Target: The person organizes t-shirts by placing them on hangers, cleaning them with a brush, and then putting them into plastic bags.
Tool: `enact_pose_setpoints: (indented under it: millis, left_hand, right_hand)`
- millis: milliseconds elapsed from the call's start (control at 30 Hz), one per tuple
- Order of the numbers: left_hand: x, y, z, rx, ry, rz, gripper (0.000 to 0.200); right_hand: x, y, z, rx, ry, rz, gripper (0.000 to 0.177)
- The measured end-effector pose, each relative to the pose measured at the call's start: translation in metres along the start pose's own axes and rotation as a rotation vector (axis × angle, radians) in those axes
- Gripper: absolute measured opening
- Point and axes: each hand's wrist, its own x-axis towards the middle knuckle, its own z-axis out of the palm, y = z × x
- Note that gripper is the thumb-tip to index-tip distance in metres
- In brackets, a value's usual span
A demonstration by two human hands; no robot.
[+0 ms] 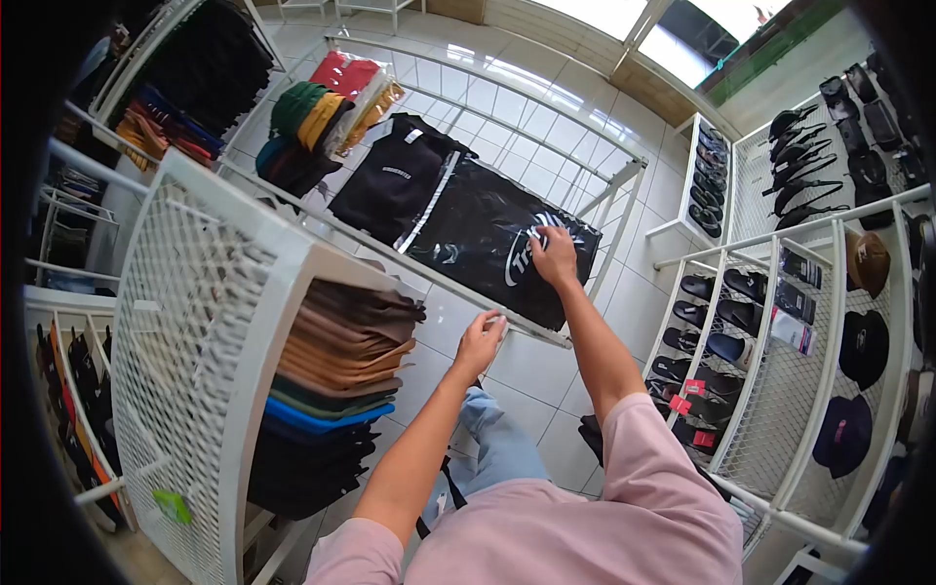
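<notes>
On a white wire rack (609, 174) lies a black garment in clear plastic (468, 229) with white lettering. My right hand (554, 255) is over the lettering, fingers bent downward; whether they pinch the plastic is hidden. Near the rack's front edge is my left hand (480, 343), its fingers curled together by a small pale spot that I cannot make out. Left of the plastic-wrapped garment lies another black garment (395, 175) with small white print. Folded caps or garments in green (295, 109), yellow and red sit at the rack's far left end.
Close on the left stands a white mesh shelf (185, 292) with stacked brown, blue and black clothes (341, 341). Sandals (736, 317) and hats (863, 348) fill white racks on the right. Black bags (801, 161) hang at the upper right. White floor tiles (531, 375) show below the rack.
</notes>
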Motion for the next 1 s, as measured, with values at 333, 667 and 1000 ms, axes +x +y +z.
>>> enact_pose_setpoints:
  millis: [333, 667, 1000]
  left_hand:
    - [0.069, -0.008, 0.024, -0.232, 0.062, -0.137, 0.072]
    - [0.068, 0.001, 0.020, -0.265, 0.047, -0.233, 0.073]
    - [0.045, 0.006, 0.002, -0.338, 0.028, -0.305, 0.068]
  right_hand:
    - [0.105, 0.050, 0.032, -0.287, -0.220, 0.038, 0.042]
    - [0.092, 0.032, 0.004, -0.199, -0.065, -0.353, 0.012]
    - [0.038, -0.007, -0.026, -0.026, 0.011, -0.486, 0.012]
